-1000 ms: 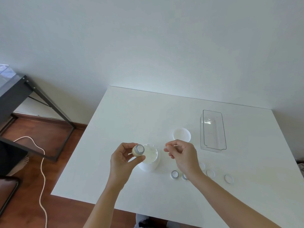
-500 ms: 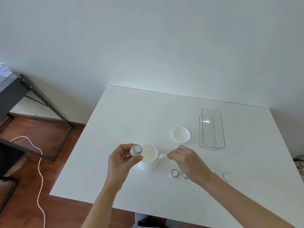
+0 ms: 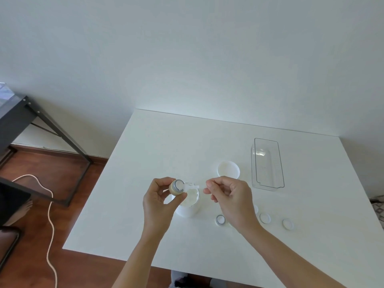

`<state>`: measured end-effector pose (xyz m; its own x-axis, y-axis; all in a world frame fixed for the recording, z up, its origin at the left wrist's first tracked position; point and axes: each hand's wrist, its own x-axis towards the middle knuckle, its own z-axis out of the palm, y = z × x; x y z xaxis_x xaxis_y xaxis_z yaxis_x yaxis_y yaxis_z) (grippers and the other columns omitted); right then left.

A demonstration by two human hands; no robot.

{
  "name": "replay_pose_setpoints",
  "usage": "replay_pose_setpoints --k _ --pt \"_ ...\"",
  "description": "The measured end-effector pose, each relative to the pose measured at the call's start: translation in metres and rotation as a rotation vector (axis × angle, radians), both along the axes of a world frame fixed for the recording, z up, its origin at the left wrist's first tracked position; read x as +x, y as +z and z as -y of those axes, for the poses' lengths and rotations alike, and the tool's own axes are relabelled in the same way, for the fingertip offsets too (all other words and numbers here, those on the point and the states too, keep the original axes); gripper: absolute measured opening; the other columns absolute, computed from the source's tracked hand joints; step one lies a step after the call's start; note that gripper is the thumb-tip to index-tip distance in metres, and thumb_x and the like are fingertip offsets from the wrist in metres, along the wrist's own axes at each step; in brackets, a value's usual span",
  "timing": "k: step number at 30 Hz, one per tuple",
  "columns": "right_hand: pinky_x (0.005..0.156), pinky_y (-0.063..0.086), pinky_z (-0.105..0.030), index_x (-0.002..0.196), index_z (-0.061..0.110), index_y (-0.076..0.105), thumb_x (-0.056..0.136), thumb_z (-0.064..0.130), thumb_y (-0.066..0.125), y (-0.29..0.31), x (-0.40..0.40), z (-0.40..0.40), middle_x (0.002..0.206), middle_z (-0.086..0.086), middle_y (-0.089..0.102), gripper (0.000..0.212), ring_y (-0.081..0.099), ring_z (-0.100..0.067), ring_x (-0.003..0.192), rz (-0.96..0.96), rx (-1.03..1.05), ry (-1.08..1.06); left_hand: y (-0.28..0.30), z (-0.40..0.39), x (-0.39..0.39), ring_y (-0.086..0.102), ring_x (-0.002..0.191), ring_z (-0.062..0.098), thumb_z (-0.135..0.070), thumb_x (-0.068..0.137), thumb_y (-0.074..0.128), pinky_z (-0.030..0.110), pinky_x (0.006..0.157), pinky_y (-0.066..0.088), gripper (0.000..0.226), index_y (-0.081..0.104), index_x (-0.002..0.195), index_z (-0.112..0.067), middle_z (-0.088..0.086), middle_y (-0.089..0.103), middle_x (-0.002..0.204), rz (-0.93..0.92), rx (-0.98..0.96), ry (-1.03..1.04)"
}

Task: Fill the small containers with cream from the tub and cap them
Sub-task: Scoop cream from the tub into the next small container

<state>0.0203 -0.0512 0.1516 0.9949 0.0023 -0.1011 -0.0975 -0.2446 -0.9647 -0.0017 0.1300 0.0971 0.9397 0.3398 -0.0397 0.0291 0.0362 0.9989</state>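
My left hand (image 3: 159, 201) holds a small tan container (image 3: 176, 187) tilted, its open mouth facing right, above the white cream tub (image 3: 189, 202). My right hand (image 3: 230, 196) pinches a thin white spatula (image 3: 190, 186) whose tip, loaded with cream, sits at the container's mouth. The open tub stands on the white table (image 3: 145, 163) under both hands. Another small container (image 3: 220, 220) stands right of the tub, partly beside my right wrist. Two white caps (image 3: 265, 218) (image 3: 288, 224) lie farther right.
The tub's white lid (image 3: 228, 169) lies upturned behind my right hand. A clear rectangular plastic bin (image 3: 267, 164) stands at the back right. A black desk frame (image 3: 47, 129) and a white cable (image 3: 49, 215) are on the wooden floor to the left.
My right hand dipped the spatula into the tub, then lifted it and brought its tip to the mouth of the container in my left hand. The left hand stayed almost still.
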Motion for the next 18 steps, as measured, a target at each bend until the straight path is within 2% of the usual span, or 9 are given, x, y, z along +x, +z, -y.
replay_pose_setpoints --k 3,7,12,15,18 --pt "0.060 0.050 -0.012 0.080 0.020 0.073 0.090 0.017 0.065 0.000 -0.004 -0.003 0.070 0.007 0.075 0.013 0.063 -0.002 0.055 0.001 0.004 -0.005 0.002 0.003 0.001 0.070 0.094 0.008 0.011 0.068 0.086 0.016 0.086 0.054 0.059 0.065 0.087 -0.041 -0.012 0.073 0.095 0.021 0.029 0.052" --pt "0.060 0.051 -0.016 0.078 0.021 0.073 0.090 0.018 0.065 -0.003 -0.009 -0.009 0.070 0.007 0.075 0.014 0.062 -0.005 0.055 0.004 0.015 -0.040 0.002 0.007 0.001 0.068 0.093 0.007 0.010 0.068 0.086 0.019 0.088 0.055 0.058 0.061 0.088 -0.038 -0.017 0.069 0.094 0.021 0.059 0.096" --pt "0.059 0.051 -0.019 0.079 0.016 0.074 0.089 0.015 0.065 -0.005 -0.010 -0.018 0.069 0.003 0.075 0.013 0.061 -0.007 0.053 -0.007 0.092 -0.083 0.002 0.011 0.001 0.066 0.092 0.007 0.011 0.069 0.084 0.020 0.091 0.055 0.050 0.058 0.093 -0.025 -0.003 0.067 0.098 0.016 0.081 0.100" --pt "0.060 0.051 -0.019 0.077 0.014 0.075 0.088 0.015 0.066 -0.005 -0.008 -0.020 0.074 -0.005 0.076 0.014 0.059 -0.010 0.056 -0.138 0.275 -0.103 0.000 0.011 0.002 0.066 0.091 0.003 0.012 0.070 0.084 0.017 0.089 0.054 0.049 0.057 0.092 -0.023 -0.006 0.067 0.098 0.002 0.080 0.098" --pt "0.063 0.053 -0.018 0.078 0.011 0.076 0.088 0.016 0.067 -0.008 0.000 -0.015 0.081 -0.010 0.076 0.013 0.058 -0.010 0.058 -0.259 0.503 -0.175 -0.004 0.007 0.003 0.066 0.090 0.000 0.013 0.069 0.083 0.012 0.085 0.052 0.049 0.058 0.091 -0.022 -0.018 0.069 0.093 -0.027 0.053 0.102"
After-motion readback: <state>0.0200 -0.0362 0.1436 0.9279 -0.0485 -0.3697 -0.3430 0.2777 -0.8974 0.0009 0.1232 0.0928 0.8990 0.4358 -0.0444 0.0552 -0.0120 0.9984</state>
